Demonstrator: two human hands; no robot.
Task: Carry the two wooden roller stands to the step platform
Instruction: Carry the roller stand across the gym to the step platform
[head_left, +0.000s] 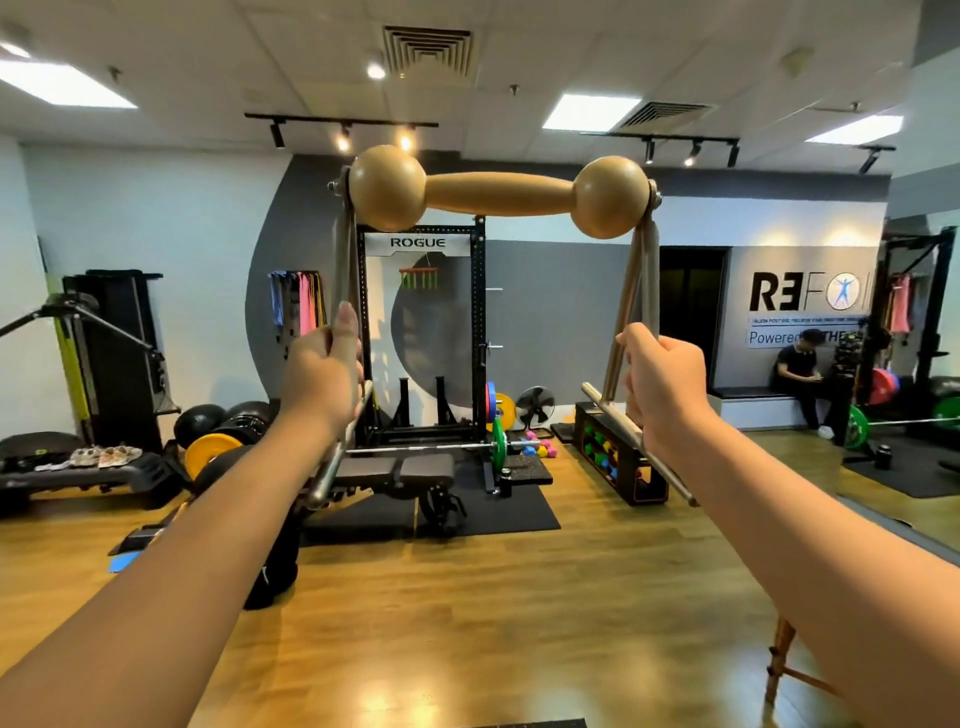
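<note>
I hold one wooden roller stand (498, 195) up in front of me at chest height: a dumbbell-shaped wooden roller with a ball at each end, carried on two A-shaped legs with foot bars. My left hand (324, 371) is closed around the left leg, my right hand (662, 376) around the right leg. The black step platform (130, 475) lies on the floor at the far left, with pale items on its top. A second roller stand is not clearly in view; only a wooden leg (779, 660) shows at the lower right.
A black squat rack (423, 332) with a loaded barbell and a bench (400, 470) stands straight ahead. Weight plates and balls lie at the left, a dumbbell shelf (615, 460) at the right. A person sits on a ledge at the far right. The floor is wood.
</note>
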